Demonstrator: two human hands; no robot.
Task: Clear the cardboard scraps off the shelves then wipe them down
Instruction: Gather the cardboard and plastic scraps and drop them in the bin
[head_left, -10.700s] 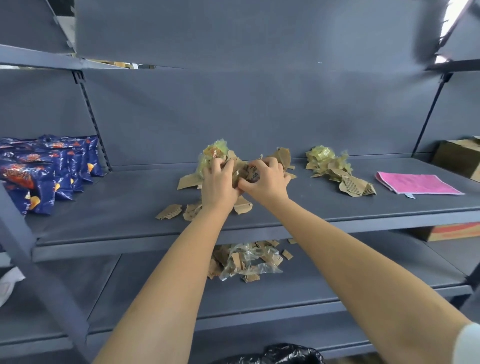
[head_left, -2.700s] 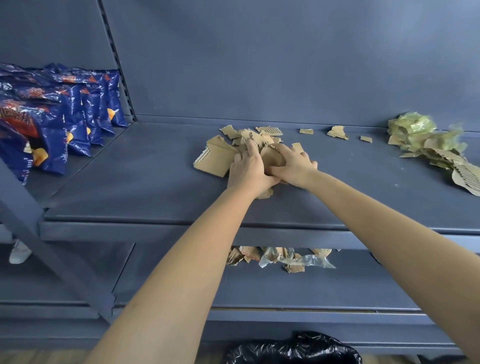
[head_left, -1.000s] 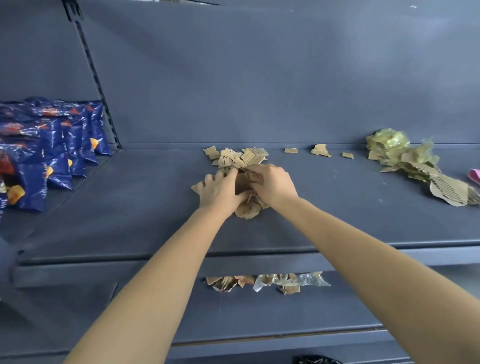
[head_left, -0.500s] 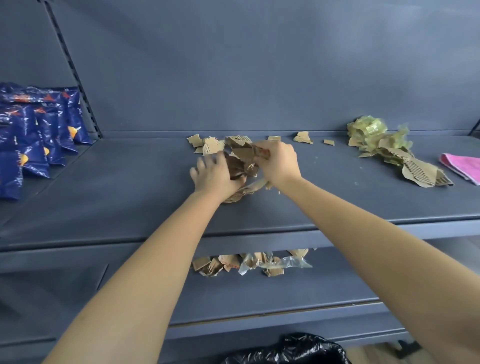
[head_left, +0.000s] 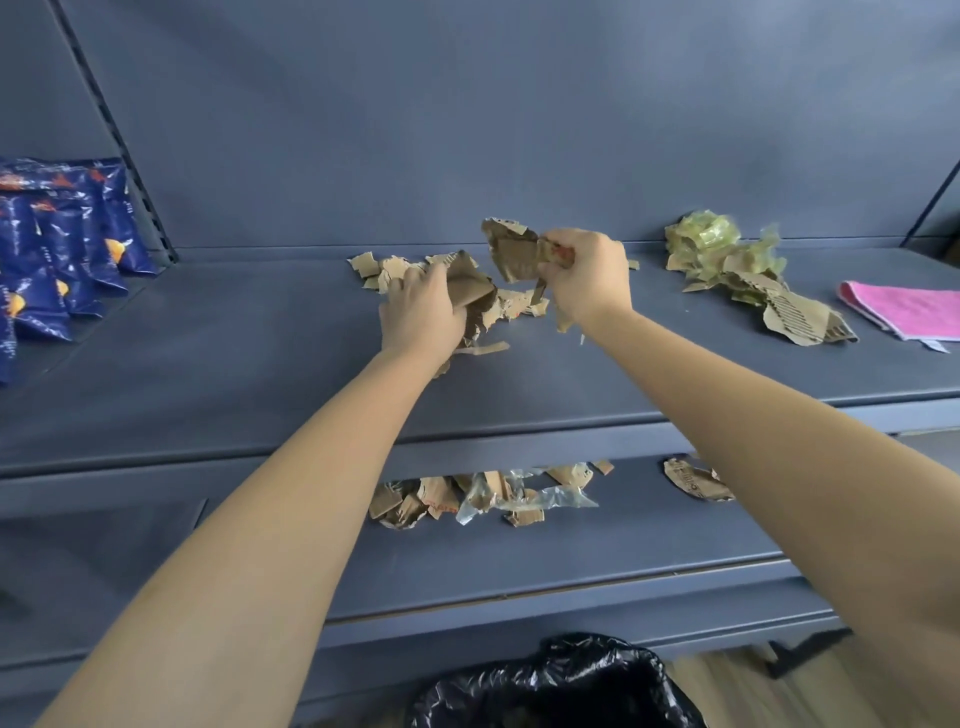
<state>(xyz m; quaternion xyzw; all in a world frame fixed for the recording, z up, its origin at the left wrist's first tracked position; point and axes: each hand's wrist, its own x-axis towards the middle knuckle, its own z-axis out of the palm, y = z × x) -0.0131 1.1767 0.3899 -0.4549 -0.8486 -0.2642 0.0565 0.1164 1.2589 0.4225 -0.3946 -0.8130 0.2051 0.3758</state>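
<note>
The left hand curls round a bundle of torn cardboard, held low over the upper shelf. The right hand grips a second clutch of brown pieces, lifted clear of the surface just beside the left. Loose scraps lie on the shelf behind and between the two hands, with a thin strip near the left wrist.

To the right, well apart (and touched by neither hand), sits a heap of yellow-green plastic wrap mixed with corrugated card. Beyond it a pink cloth lies flat near the shelf's right end. Blue snack bags stand at the far left.

On the lower shelf, cardboard bits and clear plastic film lie beneath the upper shelf's front lip. A black bin bag sits at the bottom edge, below the shelves.
</note>
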